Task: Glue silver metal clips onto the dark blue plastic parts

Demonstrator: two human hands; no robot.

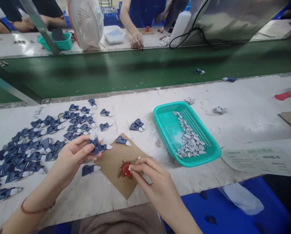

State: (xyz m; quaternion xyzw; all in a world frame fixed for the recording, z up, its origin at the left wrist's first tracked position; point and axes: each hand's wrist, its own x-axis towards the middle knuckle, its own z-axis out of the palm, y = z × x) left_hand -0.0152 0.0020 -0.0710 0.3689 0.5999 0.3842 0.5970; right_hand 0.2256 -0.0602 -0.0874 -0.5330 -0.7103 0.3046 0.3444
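Observation:
My left hand [72,155] is closed around a dark blue plastic part [96,147] with a white tip, held above the table. Between the fingertips of my right hand [156,178] is a small light-grey piece [130,167], pinched at the edge of a round red dish [126,170]. Dark smears surround that dish on a brown cardboard square [110,164]. Another blue part [123,140] lies on the cardboard's far corner. A large spread of similar blue parts [35,152] covers the table at left. Small grey pieces [191,143] fill part of a turquoise basket [163,140] at right.
Beyond the basket lie grey scraps [219,110], and a printed sheet [255,154] sits at the right edge. A green conveyor belt [126,71] runs behind the table, carrying a blue part [199,71]. Across it, a co-worker's hand [137,39] rests near a white tray [113,35].

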